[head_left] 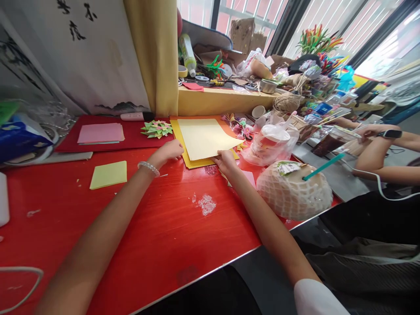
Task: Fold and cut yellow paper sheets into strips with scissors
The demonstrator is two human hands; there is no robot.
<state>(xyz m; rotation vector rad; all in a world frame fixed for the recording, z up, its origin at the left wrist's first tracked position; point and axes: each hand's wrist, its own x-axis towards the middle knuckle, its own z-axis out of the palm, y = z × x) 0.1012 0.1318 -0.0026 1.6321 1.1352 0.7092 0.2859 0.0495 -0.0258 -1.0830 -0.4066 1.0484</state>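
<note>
A pale yellow sheet (pixel 205 136) lies on top of a stack of yellow and orange paper (pixel 193 162) on the red table (pixel 157 236). My right hand (pixel 225 162) pinches the near right edge of the top sheet. My left hand (pixel 168 152), with a bead bracelet on the wrist, rests curled at the stack's left edge, touching it. Whether it grips a sheet is hidden.
A coconut in white foam netting (pixel 292 192) with a teal straw stands right of my right arm. Behind it sits a plastic bag (pixel 272 140). A green square sheet (pixel 109 174), pink sheets (pixel 101 133) and folded paper pieces (pixel 156 128) lie to the left. Another person's arms (pixel 377 148) are at the right.
</note>
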